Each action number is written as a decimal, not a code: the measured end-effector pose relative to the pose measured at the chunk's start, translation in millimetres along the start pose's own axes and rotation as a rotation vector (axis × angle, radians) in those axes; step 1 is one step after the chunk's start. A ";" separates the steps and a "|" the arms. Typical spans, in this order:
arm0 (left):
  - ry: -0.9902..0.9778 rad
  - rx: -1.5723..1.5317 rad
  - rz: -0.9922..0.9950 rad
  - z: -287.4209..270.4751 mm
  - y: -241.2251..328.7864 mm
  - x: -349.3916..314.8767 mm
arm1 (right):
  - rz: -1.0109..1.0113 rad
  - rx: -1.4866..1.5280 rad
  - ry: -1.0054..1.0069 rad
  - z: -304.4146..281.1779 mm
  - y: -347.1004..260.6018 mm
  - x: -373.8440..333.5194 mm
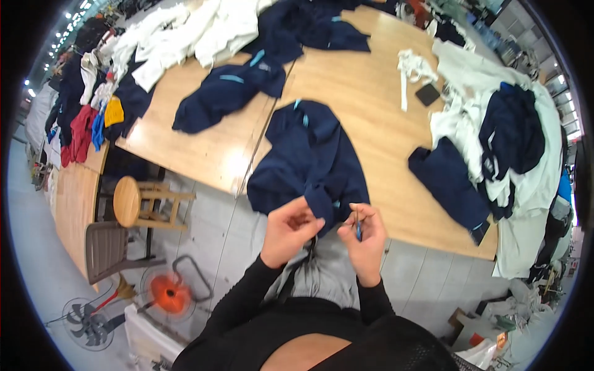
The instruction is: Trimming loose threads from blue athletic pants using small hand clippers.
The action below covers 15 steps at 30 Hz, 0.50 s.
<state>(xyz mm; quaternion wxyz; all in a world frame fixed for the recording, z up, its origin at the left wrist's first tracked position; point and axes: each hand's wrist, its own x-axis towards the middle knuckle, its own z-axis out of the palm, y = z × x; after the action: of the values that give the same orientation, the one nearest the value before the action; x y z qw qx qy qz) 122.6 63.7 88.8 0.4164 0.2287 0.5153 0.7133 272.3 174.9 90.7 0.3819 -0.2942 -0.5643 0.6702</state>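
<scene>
A navy garment (309, 142) with light-blue trim lies spread over the near edge of the table and hangs toward my lap. My left hand (292, 230) pinches a fold of it between thumb and fingers. Just to the right, my right hand (364, 238) is closed around small thread snips (358, 230) with a blue part; the dark tip points up beside the cloth. The fingers hide much of the snips. A short gap separates the two hands.
More navy garments (223, 93) and a white pile (198, 31) cover the table's far left. At right lie a folded navy piece (448, 185), white cloth (526, 185), white strips (416, 69) and a dark square (427, 94). A wooden stool (128, 201) and an orange fan (168, 293) stand left.
</scene>
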 end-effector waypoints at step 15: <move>0.056 -0.063 -0.013 -7.3 5.4 1.5 | -0.040 -0.340 -0.011 -15.7 12.8 7.6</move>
<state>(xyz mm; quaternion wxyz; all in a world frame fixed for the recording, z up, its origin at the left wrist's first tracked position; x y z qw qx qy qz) 114.3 60.3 91.0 0.4134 0.1923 0.5054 0.7326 278.9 188.7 75.4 0.3368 -0.3397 -0.6772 0.5591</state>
